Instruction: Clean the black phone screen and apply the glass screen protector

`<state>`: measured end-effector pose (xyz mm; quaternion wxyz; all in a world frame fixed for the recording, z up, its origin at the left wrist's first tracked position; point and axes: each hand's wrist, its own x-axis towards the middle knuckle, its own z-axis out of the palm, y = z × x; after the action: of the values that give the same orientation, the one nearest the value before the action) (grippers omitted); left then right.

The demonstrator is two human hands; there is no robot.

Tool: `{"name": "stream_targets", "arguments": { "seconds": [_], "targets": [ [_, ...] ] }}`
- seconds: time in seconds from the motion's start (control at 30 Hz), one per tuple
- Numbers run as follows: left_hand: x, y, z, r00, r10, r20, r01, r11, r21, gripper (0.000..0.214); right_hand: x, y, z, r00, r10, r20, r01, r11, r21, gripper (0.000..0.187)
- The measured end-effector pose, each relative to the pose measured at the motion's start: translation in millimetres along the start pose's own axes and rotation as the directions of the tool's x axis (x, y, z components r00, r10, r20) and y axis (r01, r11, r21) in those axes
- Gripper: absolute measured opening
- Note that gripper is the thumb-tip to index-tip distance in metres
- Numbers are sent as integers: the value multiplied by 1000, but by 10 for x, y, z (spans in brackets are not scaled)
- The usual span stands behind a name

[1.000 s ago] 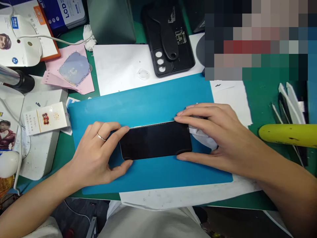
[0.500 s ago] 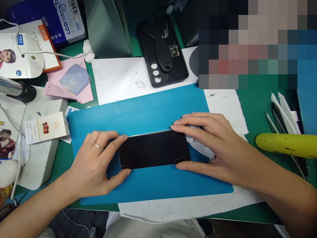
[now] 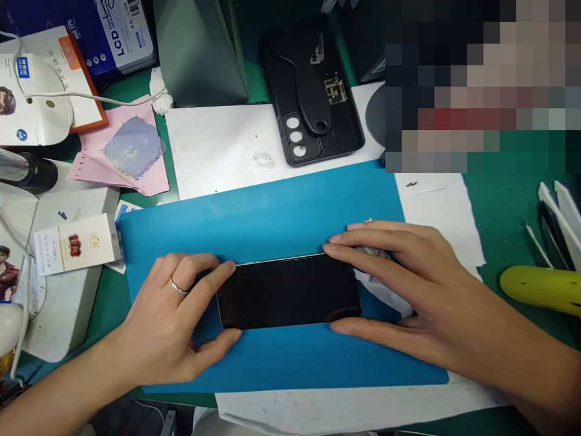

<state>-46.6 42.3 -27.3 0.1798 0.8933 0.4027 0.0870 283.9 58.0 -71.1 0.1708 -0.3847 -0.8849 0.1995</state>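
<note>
A smartphone [image 3: 288,292] with a dark screen lies face up on a blue mat [image 3: 272,360]. My left hand [image 3: 181,318], a ring on one finger, grips the phone's left end, forefinger on the far edge and thumb on the near edge. My right hand [image 3: 399,278] spans the right end the same way, with fingertips at the far edge and the thumb along the near one. Under the right palm is a crumpled white cloth or tissue [image 3: 384,287], partly hidden by the fingers.
Beyond the mat, a black phone case [image 3: 313,97] rests on white paper [image 3: 213,145]. At left are a small white box [image 3: 77,243], pink paper [image 3: 91,163] and a blue LCD box [image 3: 122,36]. A yellow-green object [image 3: 544,287] and several thin tools [image 3: 558,218] lie at right.
The camera view has shifted slightly, so the whole scene sits a little differently in the picture. Both hands keep their hold at the phone's ends.
</note>
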Motion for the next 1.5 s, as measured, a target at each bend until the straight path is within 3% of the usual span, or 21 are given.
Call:
{"name": "stream_targets", "arguments": {
  "seconds": [0.73, 1.5],
  "targets": [
    [23, -41, -19, 1000, 3, 1, -3, 999, 46, 63, 61, 19, -19, 999, 25, -25, -23, 998, 56, 63],
    [89, -53, -56, 1000, 9, -3, -8, 993, 120, 65, 61, 94, -31, 998, -40, -54, 46, 992, 121, 76]
  ]
}}
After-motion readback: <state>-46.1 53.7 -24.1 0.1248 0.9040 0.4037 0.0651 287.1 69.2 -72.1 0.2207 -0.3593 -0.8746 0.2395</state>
